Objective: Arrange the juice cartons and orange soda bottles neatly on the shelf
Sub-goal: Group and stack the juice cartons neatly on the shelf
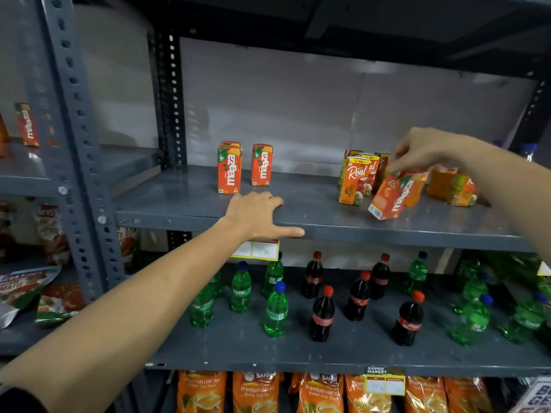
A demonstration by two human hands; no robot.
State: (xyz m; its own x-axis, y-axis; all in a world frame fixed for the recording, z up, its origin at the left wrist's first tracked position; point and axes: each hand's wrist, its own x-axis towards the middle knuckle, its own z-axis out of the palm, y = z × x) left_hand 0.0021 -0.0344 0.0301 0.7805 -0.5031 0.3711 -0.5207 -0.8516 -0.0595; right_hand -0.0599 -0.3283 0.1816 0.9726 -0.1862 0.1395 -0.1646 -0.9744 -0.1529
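Observation:
Three orange Maaza juice cartons [229, 171] stand upright at the middle left of the grey shelf [185, 204], one hidden behind another. My left hand [259, 214] rests flat on the shelf's front edge just in front of them, fingers spread, holding nothing. On the right, my right hand [417, 152] pinches the top of a tilted Maaza carton [393, 198] whose lower corner touches the shelf. Behind it stand Real apple cartons [353, 181]. More orange cartons [453, 187] lie jumbled to the right, partly behind my forearm. No orange soda bottle is in view.
The shelf below holds green Sprite bottles [275, 311] and dark cola bottles [322, 315], scattered. Orange tea packets [256, 391] line the bottom shelf. A perforated grey upright [71, 120] stands at the left, with snack packets [53, 302] beyond it. Yellow price tags [262, 249] hang under the shelf edge.

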